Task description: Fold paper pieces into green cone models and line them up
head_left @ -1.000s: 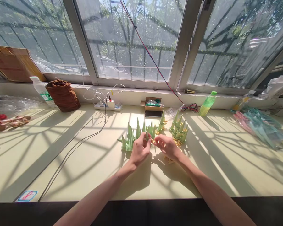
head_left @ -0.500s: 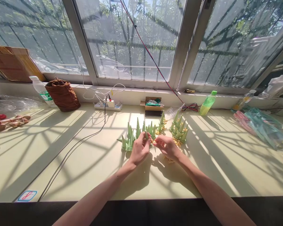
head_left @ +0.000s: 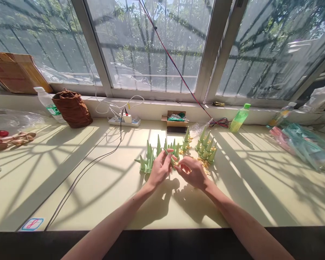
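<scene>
My left hand is closed on a small green cone, which now lies tilted with its base toward the right. My right hand pinches a small yellow peg close against the cone's base; whether the peg is inside it, I cannot tell. Just behind and left of the hands stand several green cones, one lying on its side. To the right is another cluster of green cones, with small yellow pegs scattered beside it, partly hidden by my right hand.
A small cardboard box sits behind the cones, near a power strip with a black cable crossing the table. A green bottle stands at right, plastic bags beyond it. At left are a brown bag and a clear bottle.
The cone in my left hand has tipped from nearly upright to slanting, its base toward my right hand. My right hand has come slightly closer and lower, bringing the peg to the cone.
</scene>
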Tool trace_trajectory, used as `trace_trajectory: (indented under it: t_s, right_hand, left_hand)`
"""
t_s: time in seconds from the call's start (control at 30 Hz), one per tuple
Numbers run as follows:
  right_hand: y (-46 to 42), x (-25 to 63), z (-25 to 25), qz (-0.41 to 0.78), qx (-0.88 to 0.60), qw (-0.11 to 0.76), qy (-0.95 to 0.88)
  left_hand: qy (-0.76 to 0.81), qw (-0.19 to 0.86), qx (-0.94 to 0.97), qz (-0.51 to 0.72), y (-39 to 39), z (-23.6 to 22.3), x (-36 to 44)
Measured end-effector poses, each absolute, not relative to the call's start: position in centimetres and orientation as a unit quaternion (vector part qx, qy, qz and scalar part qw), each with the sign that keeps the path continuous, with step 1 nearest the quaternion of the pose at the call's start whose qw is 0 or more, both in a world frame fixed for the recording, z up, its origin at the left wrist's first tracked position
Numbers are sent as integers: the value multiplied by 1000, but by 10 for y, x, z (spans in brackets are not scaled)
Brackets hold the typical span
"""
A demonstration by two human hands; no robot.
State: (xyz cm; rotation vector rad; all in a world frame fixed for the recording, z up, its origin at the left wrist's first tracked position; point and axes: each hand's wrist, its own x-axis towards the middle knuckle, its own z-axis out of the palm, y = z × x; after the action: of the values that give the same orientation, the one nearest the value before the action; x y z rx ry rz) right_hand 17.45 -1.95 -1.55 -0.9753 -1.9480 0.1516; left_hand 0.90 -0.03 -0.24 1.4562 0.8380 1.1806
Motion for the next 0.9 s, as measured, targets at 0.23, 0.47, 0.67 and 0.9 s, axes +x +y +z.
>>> trace_trajectory:
  t_s: [0.23,0.47,0.67,0.9]
  right_hand:
    - [-22,171,-19,16,-395,448,-801]
    - [-22,170,-20,8,-387,455,-802]
    - [-21,171,-22,10,-392,441,-807]
    - [-20,169,-24,43,-414,430,-801]
  left_hand:
    - [339,548,594,482,0,-1,8]
    - [339,534,609,479,1,-2,8]
    - [356,492,631,483,-1,-3,7]
    - [369,390,680,499,-3,-3,7]
